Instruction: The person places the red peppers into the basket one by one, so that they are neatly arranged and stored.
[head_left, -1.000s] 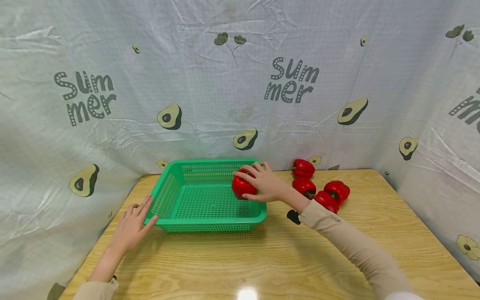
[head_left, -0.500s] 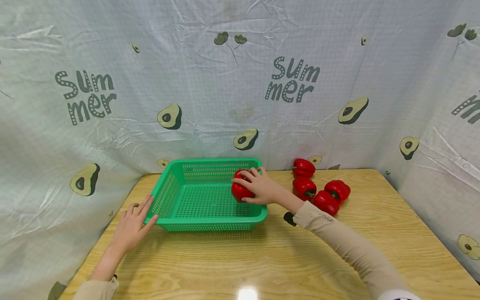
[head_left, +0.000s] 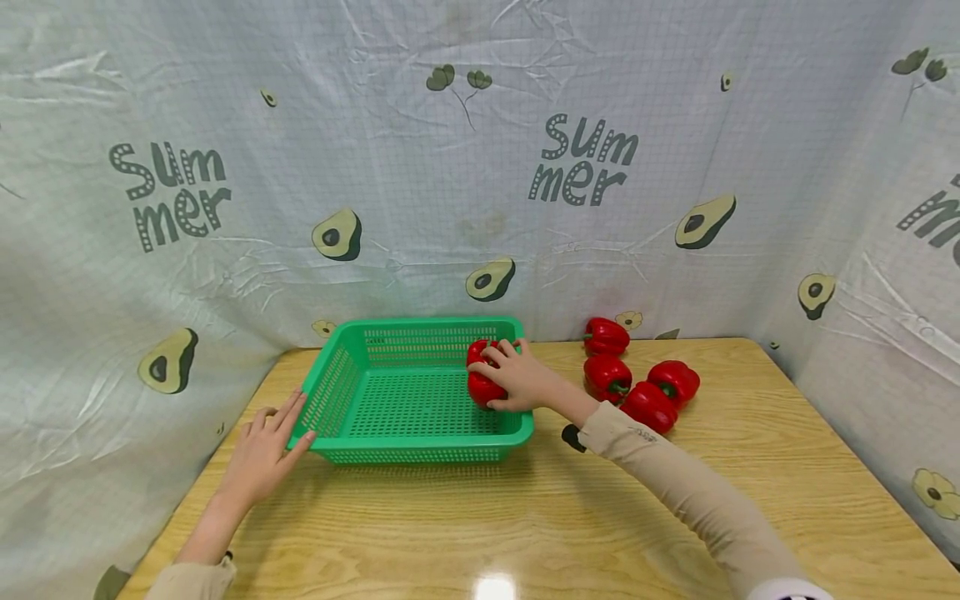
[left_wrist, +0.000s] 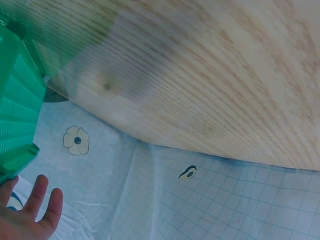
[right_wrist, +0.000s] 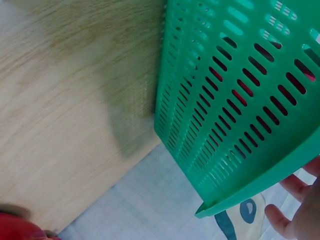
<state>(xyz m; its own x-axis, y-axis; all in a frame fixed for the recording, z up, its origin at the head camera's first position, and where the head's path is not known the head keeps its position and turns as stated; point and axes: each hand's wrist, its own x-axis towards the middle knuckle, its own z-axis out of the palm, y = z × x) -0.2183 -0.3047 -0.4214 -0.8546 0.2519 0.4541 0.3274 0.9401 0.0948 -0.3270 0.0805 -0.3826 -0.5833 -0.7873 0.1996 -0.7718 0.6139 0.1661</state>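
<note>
pepper [head_left: 484, 390] sits gripped by the right hand [head_left: 525, 379] inside the green basket [head_left: 420, 442]

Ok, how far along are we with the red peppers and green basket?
Done: the green basket stands on the table, though no released pepper shows inside. In hand: the right hand grips a red pepper inside the basket's right end; the left hand touches the basket's left rim. Remaining: four peppers on the table to the basket's right, so most of the job probably lies ahead.
</note>
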